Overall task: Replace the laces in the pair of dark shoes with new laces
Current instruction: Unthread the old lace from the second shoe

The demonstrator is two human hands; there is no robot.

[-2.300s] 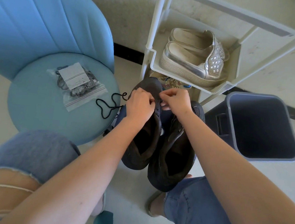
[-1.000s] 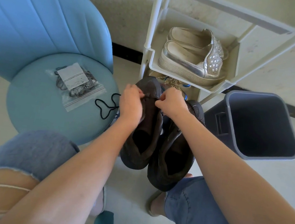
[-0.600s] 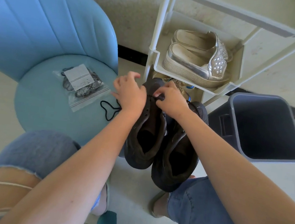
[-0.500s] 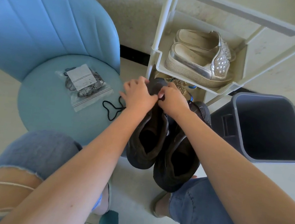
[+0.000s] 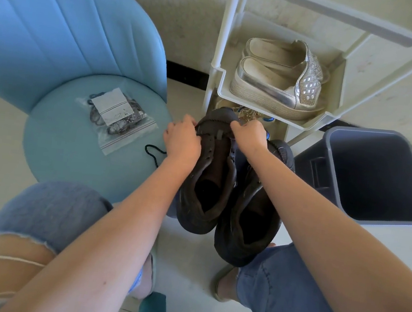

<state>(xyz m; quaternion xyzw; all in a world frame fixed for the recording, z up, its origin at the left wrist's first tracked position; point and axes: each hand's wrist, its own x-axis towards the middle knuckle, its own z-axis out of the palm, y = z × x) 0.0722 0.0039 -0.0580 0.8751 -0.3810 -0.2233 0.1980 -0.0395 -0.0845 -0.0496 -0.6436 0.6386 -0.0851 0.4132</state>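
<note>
Threading the lowest eyelets seems the step: left hand (image 5: 182, 144) and right hand (image 5: 249, 139) each pinch the black lace (image 5: 150, 152) at the toe of one dark shoe (image 5: 209, 182), propped beside its mate (image 5: 251, 225) between the knees. Next, evening both ends before crossing upward.

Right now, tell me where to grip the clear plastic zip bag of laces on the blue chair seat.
Pinch the clear plastic zip bag by its flat, empty zip edge, coming from above on the side nearest you. It lies flat on the round blue chair seat, laces bulging mid-bag.
</note>
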